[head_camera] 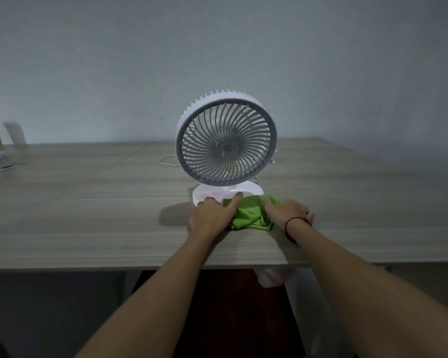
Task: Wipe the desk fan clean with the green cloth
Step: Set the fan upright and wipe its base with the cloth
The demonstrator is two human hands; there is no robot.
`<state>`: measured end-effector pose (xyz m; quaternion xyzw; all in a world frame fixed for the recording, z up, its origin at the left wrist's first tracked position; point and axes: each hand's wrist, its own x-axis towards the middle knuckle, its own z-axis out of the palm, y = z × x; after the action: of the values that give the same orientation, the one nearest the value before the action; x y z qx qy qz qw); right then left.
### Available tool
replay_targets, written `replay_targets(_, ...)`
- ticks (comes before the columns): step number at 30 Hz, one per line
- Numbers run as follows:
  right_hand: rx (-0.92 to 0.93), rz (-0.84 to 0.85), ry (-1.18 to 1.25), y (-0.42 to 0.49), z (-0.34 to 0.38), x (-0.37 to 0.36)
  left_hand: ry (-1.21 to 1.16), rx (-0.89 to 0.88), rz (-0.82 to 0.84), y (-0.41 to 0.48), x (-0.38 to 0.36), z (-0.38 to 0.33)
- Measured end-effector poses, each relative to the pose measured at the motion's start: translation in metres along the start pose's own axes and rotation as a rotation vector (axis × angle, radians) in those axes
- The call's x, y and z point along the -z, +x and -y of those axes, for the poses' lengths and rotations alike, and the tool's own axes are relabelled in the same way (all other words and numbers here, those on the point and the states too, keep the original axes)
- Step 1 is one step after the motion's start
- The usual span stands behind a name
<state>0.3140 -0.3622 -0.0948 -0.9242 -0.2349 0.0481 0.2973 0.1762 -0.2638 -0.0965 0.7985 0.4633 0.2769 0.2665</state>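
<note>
1. The fan (226, 140) stands upright on the table (88, 202), just beyond both hands, with its grille facing the camera and its round white base (226, 193) directly ahead of the fingertips.

2. The cloth (248, 214) lies bunched on the table between the two hands, its far edge lapping onto the near rim of the base.

3. The left hand (212, 215) lies flat with its fingers spread; its fingertips press the cloth's left edge against the base, so it is pinning the cloth more than gripping it.

4. The right hand (287, 211) rests on the cloth's right side with its fingers curled down into the folds. It seems to have hold of the fabric, though the grip itself is hidden under the hand.

5. Progress, as I judge it: the wipe is at an early stage. Only the base's near rim is under the cloth. The grille, the ribbed outer ring and the neck above the hands show no cloth on them, and whether they are already clean cannot be told in this dim light.

6. Left to do, by my estimate: finish the base, including the pinkish patch ahead of the left hand, then lift the cloth to the grille, the ring and the back.

7. A thin white cord (166, 161) trails behind the fan, beyond the hands, and could snag if the fan is turned.
</note>
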Motion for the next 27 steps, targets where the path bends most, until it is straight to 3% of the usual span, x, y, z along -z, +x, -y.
replay_targets(3,0.064,0.100,-0.007,0.002,0.005,-0.001,0.004,0.029,0.037,0.003,-0.006,-0.011)
replay_targets(6,0.161,0.144,0.242,0.006,0.006,-0.008,-0.095,0.007,0.040,0.005,-0.010,-0.010)
replay_targets(11,0.228,0.043,0.713,-0.001,0.011,-0.011,-0.562,-0.086,-0.047,0.008,-0.007,0.002)
replay_targets(14,0.297,0.007,0.751,-0.001,0.030,-0.015,-0.666,-0.075,-0.135,0.018,-0.005,0.008)
replay_targets(18,0.344,-0.025,0.614,0.009,0.045,-0.024,-0.476,-0.062,-0.246,0.035,0.005,0.020)
replay_targets(23,0.224,-0.172,0.204,0.027,0.026,-0.023,-0.081,0.067,-0.187,0.043,0.025,0.034)
replay_targets(27,0.425,-0.109,0.143,0.036,0.025,-0.027,0.192,-0.199,-0.279,0.032,0.020,0.026)
